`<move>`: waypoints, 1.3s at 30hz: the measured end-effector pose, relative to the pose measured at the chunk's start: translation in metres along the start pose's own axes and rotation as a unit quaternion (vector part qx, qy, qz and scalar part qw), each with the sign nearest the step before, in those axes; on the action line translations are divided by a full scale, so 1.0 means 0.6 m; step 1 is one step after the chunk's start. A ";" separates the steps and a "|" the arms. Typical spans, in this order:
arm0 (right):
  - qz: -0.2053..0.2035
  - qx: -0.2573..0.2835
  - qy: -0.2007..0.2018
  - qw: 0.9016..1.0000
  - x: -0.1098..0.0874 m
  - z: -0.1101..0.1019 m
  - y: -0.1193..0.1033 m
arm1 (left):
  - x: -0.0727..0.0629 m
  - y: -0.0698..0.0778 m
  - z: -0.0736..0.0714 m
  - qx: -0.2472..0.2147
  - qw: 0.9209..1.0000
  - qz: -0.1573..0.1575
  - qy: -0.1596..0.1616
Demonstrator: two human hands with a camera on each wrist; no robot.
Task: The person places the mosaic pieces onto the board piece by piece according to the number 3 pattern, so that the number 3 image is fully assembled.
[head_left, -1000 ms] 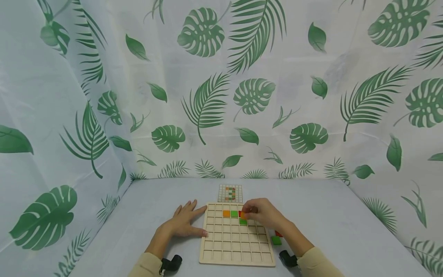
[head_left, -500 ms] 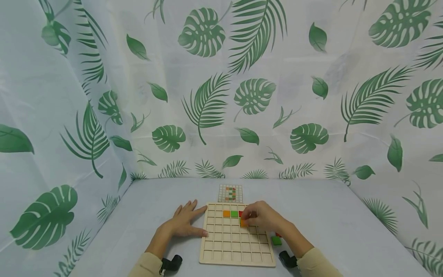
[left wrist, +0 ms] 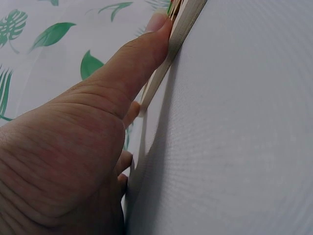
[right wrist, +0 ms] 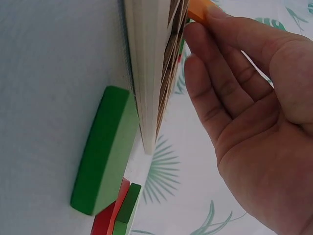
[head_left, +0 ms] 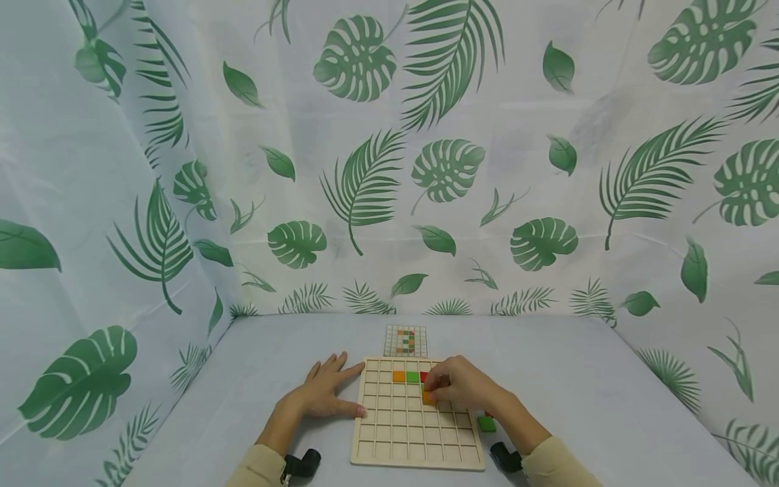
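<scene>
A pale wooden grid board (head_left: 414,433) lies on the table. Near its far edge an orange tile (head_left: 398,377), a green tile (head_left: 412,377) and a red tile (head_left: 424,377) sit side by side in one row. My right hand (head_left: 462,385) pinches another orange tile (head_left: 429,398) between thumb and fingertips, right at the grid below the red one. In the right wrist view this held orange tile (right wrist: 197,10) is tilted at the board's surface. A green tile just under the red one is mostly hidden by the fingers. My left hand (head_left: 325,391) is spread, thumb and index fingertip at the board's left edge.
Beyond the board lies a small patterned card (head_left: 406,341) with a coloured grid. Right of the board are a loose green tile (right wrist: 105,152), a red tile (right wrist: 108,215) and a second green tile (right wrist: 128,208). A leaf-printed curtain (head_left: 377,270) encloses the table.
My right hand has moved the orange tile from beside the red tile a little toward me, past the green tile below it. My left hand has stayed put.
</scene>
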State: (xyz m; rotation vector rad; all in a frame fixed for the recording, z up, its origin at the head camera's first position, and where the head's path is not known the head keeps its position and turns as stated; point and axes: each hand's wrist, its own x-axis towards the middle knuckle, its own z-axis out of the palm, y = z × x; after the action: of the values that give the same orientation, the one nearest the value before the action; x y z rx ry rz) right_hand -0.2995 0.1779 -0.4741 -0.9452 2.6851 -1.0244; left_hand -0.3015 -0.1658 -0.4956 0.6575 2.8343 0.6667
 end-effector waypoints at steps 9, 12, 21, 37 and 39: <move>0.015 0.013 -0.020 1.000 -0.002 -0.001 -0.007 | 0.001 -0.002 0.001 0.002 1.000 0.005 0.002; 0.014 0.017 -0.027 0.999 -0.003 -0.001 -0.008 | 0.001 -0.001 0.000 0.001 1.000 0.007 0.001; 0.018 0.001 -0.026 1.000 -0.004 0.001 -0.006 | 0.000 0.000 0.000 -0.002 1.000 0.008 -0.001; 0.015 -0.002 -0.026 1.000 -0.004 0.002 -0.006 | 0.001 -0.001 0.001 -0.002 1.000 0.007 0.000; 0.016 -0.004 -0.028 0.999 -0.005 0.001 -0.007 | 0.002 -0.002 0.002 -0.001 1.000 0.007 0.001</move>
State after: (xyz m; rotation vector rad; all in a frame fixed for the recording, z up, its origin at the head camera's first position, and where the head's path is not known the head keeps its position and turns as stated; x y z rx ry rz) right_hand -0.2949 0.1767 -0.4725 -0.9165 2.6512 -0.9667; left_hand -0.3029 -0.1659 -0.4972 0.6760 2.8340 0.6718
